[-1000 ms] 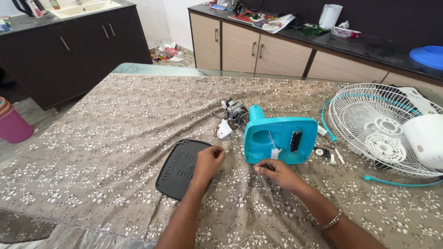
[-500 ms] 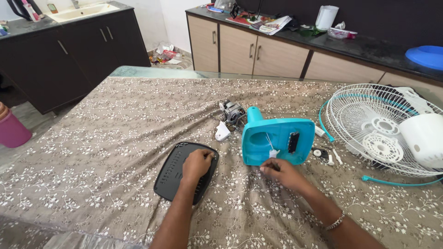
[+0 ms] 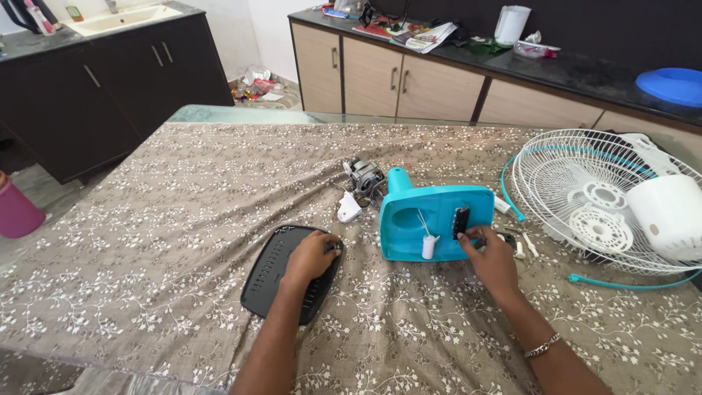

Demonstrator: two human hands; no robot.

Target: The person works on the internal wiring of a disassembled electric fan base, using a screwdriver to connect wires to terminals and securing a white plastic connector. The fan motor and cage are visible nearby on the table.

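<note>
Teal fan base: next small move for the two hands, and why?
Probably steady the teal fan base with the right hand and bring the black vented cover toward it. The left hand rests flat on that cover, which lies apart from the base on the cloth, and the right fingertips touch the base's black switch panel.

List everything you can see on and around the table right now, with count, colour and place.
black vented plate: 1, black, table front left
fan base shell: 1, turquoise, table centre
motor: 1, grey metal, behind the shell
fan grille: 1, white with turquoise rim, table right
white housing: 1, white, on the grille
tablecloth: 1, brown floral, over the table
blue bowl: 1, blue, far counter
pink bucket: 1, pink, floor left
left hand: on the black plate
right hand: at the shell's black switch panel
</note>
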